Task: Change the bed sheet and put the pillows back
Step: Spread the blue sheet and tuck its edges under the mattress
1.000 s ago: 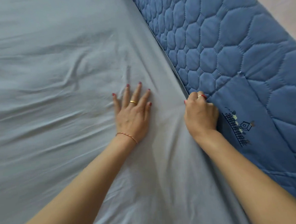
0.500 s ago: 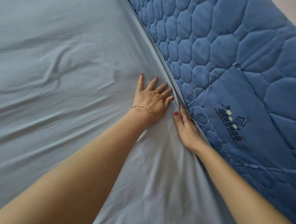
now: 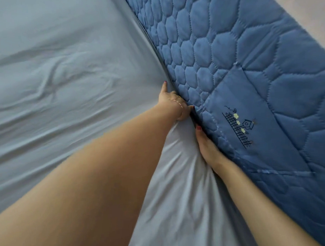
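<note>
A light grey-blue bed sheet (image 3: 68,85) covers the mattress, with creases across its middle. Its right edge runs along a blue quilted panel (image 3: 238,52) that stands against the bed. My left hand (image 3: 173,102) presses the sheet down into the gap between mattress and panel; most of its fingers are sunk in there and one finger points up along the seam. My right hand (image 3: 207,146) lies flat in the same gap just below, thumb along the sheet, fingers hidden behind the panel. No pillows are in view.
The quilted panel has a plain patch with an embroidered fence and birdhouse (image 3: 239,127). A pale wall (image 3: 314,9) shows at the top right corner. The sheet bunches in folds (image 3: 186,186) between my forearms.
My left hand slid right from the flat sheet to the seam and pushed in. My right hand let go of the sheet's edge, flattened and went deeper into the gap.
</note>
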